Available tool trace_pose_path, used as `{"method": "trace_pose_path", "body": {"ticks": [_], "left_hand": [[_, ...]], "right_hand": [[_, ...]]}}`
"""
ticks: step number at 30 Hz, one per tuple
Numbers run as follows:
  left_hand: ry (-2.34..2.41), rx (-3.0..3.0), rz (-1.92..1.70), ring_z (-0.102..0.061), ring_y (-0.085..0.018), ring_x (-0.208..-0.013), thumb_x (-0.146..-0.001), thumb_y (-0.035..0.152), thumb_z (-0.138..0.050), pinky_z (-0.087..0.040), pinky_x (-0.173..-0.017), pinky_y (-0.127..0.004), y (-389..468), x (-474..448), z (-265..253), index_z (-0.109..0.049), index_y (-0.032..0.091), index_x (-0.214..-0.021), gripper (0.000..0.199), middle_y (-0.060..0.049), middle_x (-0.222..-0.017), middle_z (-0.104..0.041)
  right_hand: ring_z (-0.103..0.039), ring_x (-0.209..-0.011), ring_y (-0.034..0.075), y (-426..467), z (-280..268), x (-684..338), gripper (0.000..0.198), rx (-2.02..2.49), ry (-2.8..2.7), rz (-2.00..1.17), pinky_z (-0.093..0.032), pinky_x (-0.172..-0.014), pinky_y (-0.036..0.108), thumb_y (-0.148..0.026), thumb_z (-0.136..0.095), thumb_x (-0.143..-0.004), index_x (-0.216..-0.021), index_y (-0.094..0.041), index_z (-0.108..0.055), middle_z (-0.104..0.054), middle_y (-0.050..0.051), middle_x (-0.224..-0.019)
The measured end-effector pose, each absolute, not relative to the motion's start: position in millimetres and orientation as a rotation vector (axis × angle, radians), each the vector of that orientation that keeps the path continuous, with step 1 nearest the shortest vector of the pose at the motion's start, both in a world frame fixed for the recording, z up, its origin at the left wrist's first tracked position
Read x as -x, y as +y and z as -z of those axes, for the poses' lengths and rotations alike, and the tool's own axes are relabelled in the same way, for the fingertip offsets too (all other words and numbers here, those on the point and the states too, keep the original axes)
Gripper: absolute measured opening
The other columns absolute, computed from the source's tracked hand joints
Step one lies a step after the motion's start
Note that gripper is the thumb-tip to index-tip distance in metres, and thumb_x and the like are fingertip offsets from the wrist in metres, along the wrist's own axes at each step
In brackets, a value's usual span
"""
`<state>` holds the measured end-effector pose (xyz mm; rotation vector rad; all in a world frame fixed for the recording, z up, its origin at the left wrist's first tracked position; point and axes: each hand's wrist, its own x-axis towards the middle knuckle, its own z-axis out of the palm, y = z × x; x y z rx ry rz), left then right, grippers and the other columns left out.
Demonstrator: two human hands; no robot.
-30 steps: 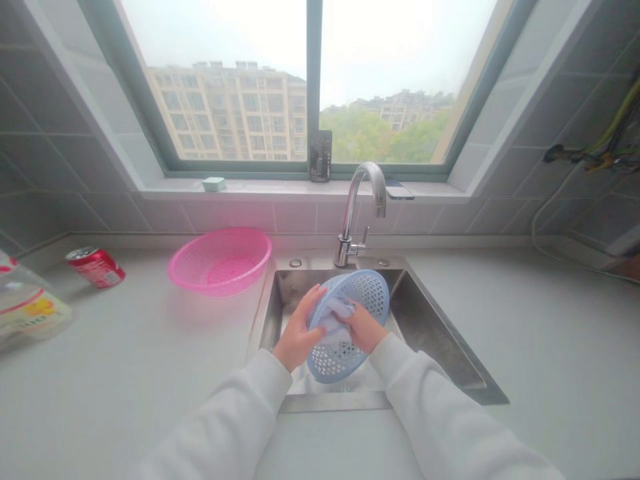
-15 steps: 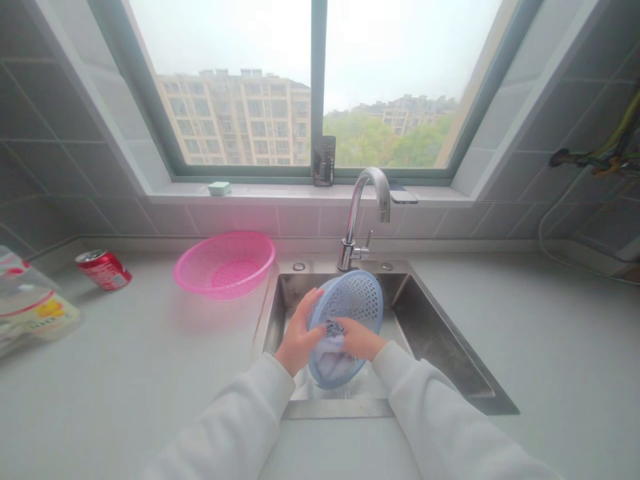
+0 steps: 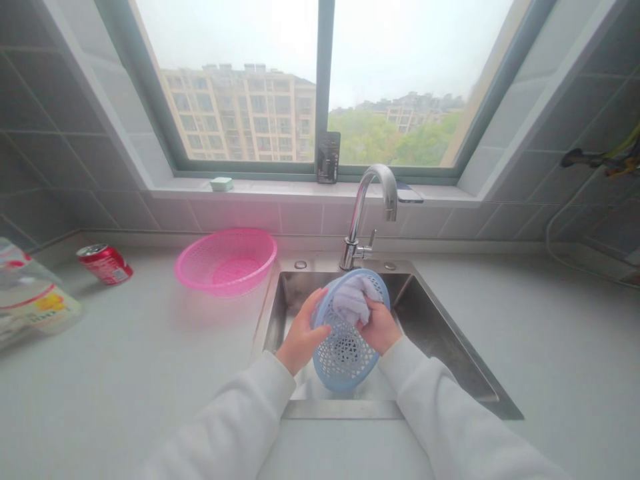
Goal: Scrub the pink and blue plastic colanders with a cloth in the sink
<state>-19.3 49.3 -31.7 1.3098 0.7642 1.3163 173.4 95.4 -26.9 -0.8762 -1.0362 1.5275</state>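
Observation:
A light blue plastic colander (image 3: 345,350) is tilted over the steel sink (image 3: 440,353), its perforated inside facing me. My left hand (image 3: 304,333) grips its left rim, thumb on the inner side and fingers behind. In my right hand (image 3: 379,327) is a white cloth (image 3: 353,300), bunched up and pressed against the upper inside wall of the colander. Part of the cloth is covered by my fingers. Behind the colander stands the chrome faucet (image 3: 356,213), its spout above and to the right of the rim.
On the counter to the left are a pink plastic basket (image 3: 227,263), a red can (image 3: 105,265) lying tilted and a clear plastic bag (image 3: 35,300). The windowsill holds a pale green block (image 3: 221,184), a black package (image 3: 329,158) and a phone (image 3: 409,194).
My right hand has moved the white cloth from the lower part of the colander up to its upper right inside. My left hand keeps its hold on the rim.

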Motion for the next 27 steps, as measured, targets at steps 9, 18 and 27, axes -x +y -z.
{"method": "trace_pose_path", "body": {"ticks": [9, 18, 27], "left_hand": [[0.743, -1.269, -1.347, -0.050, -0.042, -0.141, -0.072, 0.051, -0.083, -0.036, -0.120, -0.055, 48.7, 17.9, 27.0, -0.055, 0.023, -0.145, 0.083, -0.013, -0.150, -0.058], [0.693, -1.223, -1.299, -0.049, -0.043, -0.141, -0.070, 0.051, -0.086, -0.036, -0.119, -0.055, 49.0, 17.3, 27.0, -0.054, 0.022, -0.145, 0.087, -0.014, -0.151, -0.057], [0.686, -1.238, -1.295, -0.046, -0.044, -0.142, -0.069, 0.052, -0.087, -0.035, -0.119, -0.055, 47.9, 17.6, 25.6, -0.058, 0.024, -0.142, 0.083, -0.012, -0.150, -0.057]], "right_hand": [[-0.073, -0.102, 0.028, 63.5, 6.9, -146.3, 0.049, 0.887, -1.079, -1.737, -0.058, -0.091, 0.040, -0.027, -0.089, -0.063, -0.109, -0.023, -0.072, -0.080, 0.005, -0.104], [-0.076, -0.081, 0.023, 91.7, 25.8, -167.0, 0.025, 0.863, -0.681, -1.657, -0.063, -0.074, 0.034, -0.037, -0.080, -0.076, -0.098, -0.026, -0.072, -0.080, 0.002, -0.087], [-0.076, -0.096, 0.027, 72.8, 9.5, -157.0, 0.043, 0.805, -0.931, -1.629, -0.061, -0.085, 0.037, -0.028, -0.090, -0.065, -0.105, -0.021, -0.075, -0.081, 0.004, -0.096]]}}
